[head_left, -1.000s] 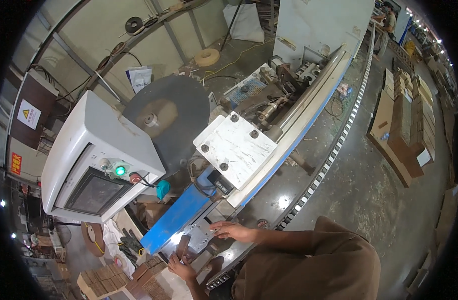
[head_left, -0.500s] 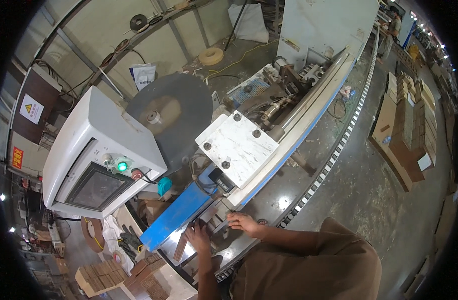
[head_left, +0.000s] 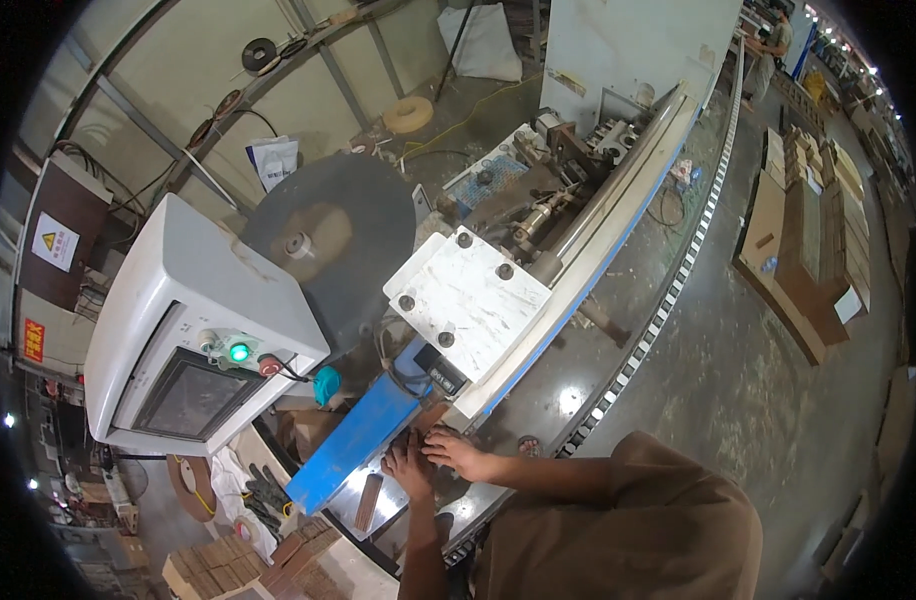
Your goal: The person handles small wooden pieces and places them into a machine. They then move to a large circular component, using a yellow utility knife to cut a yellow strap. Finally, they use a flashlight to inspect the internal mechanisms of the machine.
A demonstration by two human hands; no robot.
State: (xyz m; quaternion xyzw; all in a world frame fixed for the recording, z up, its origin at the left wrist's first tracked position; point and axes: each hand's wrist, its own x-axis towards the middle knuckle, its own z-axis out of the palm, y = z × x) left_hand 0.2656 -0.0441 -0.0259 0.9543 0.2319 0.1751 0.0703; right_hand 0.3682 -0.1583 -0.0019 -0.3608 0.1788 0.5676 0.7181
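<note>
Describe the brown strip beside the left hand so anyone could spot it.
Right of the white screen console runs a long blue cover. Along its lower-right side, on the shiny metal bed, lies the brown strip. Unlike the brown piece beyond the left hand, its whole length shows.

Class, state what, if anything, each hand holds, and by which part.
It cannot be told: the left hand and right hand hide any grip beneath them.

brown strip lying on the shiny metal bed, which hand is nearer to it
Left. The left hand is close to the upper end of the brown strip; the right hand is farther off, to the left hand's right.
</note>
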